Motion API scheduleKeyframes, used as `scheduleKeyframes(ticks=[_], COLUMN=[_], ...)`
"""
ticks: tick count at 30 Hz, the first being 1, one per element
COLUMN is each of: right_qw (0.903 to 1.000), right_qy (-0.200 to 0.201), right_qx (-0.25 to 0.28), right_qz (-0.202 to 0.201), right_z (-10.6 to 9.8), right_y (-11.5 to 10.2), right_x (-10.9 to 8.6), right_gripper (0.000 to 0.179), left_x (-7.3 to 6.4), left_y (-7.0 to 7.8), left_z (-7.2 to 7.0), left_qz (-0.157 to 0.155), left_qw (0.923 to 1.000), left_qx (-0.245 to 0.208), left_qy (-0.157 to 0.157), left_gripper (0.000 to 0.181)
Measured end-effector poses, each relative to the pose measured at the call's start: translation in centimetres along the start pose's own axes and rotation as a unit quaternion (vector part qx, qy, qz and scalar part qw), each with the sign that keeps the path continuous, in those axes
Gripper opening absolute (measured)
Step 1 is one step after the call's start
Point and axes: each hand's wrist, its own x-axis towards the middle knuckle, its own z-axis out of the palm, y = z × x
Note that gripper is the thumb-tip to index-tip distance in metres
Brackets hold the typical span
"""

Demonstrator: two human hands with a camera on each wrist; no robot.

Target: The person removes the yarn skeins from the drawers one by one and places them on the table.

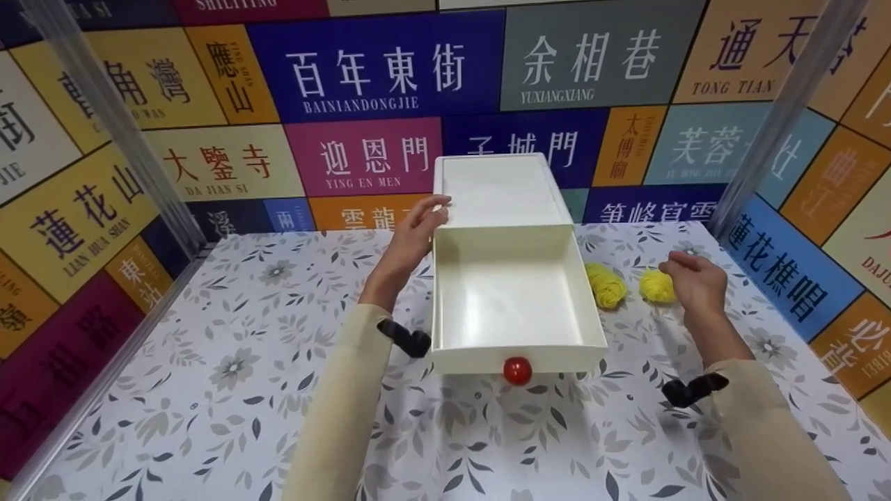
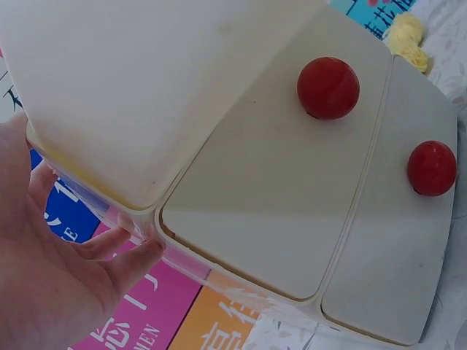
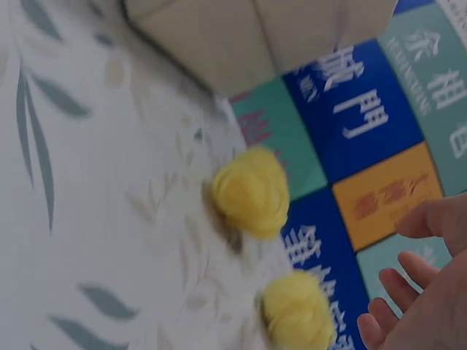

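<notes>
A white drawer cabinet stands at the middle of the table, its top drawer pulled out and bare inside, with a red knob in front. In the left wrist view, two lower drawer fronts sit closed, each with a red knob. My left hand rests its fingertips against the cabinet's left side. Two yellow yarn balls, one beside the drawer and one farther right, lie on the table. My right hand hovers by the right ball, fingers loosely bent, holding nothing.
White cloth with a grey leaf print covers the table. Behind and at both sides rise panels of coloured signs, with clear posts at the corners. Black wrist straps sit on both sleeves.
</notes>
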Motion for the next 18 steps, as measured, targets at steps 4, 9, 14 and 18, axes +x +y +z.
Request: scheduleKeyframes(ticks=[4, 9, 14, 18], right_qw=[0.9971, 0.9866, 0.9726, 0.956], right_qy=[-0.03, -0.089, -0.137, -0.182], right_qx=[0.057, 0.118, 0.153, 0.166], right_qz=[-0.041, -0.068, -0.109, -0.158], right_z=[0.3, 0.6, 0.5, 0.4], right_y=[-1.3, -2.6, -3.2, -3.9], right_x=[-2.3, -5.2, -8.2, -10.9], right_gripper=[0.039, 0.037, 0.028, 0.025], left_x=[0.0, -0.1, -0.2, -0.3], left_y=[0.2, 0.2, 0.0, 0.0], left_z=[0.0, 0.0, 0.1, 0.0], left_qz=[0.008, 0.006, 0.001, -0.004], left_qw=[0.9999, 1.0, 1.0, 1.0], left_qx=[-0.005, -0.006, -0.004, -0.005], left_qy=[-0.009, -0.001, 0.0, -0.001], left_gripper=[0.036, 0.035, 0.035, 0.035])
